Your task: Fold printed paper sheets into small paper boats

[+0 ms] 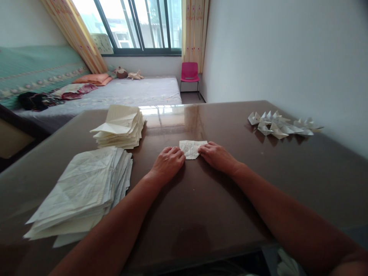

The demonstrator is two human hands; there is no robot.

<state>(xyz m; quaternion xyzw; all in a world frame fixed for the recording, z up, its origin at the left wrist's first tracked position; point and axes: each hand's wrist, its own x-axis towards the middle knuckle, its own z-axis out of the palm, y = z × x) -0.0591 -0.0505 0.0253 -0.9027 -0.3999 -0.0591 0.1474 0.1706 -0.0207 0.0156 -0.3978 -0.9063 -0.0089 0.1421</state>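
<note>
Just right of the frame's centre and slightly below it, I see the small printed paper on the brown desk, between my two hands. The left hand touches its left edge, the right hand its right edge, each with fingers close together; whether they pinch it or only press it down, I cannot tell. The cream stack and whiter stack sit at left, the folded paper boats at right.
</note>
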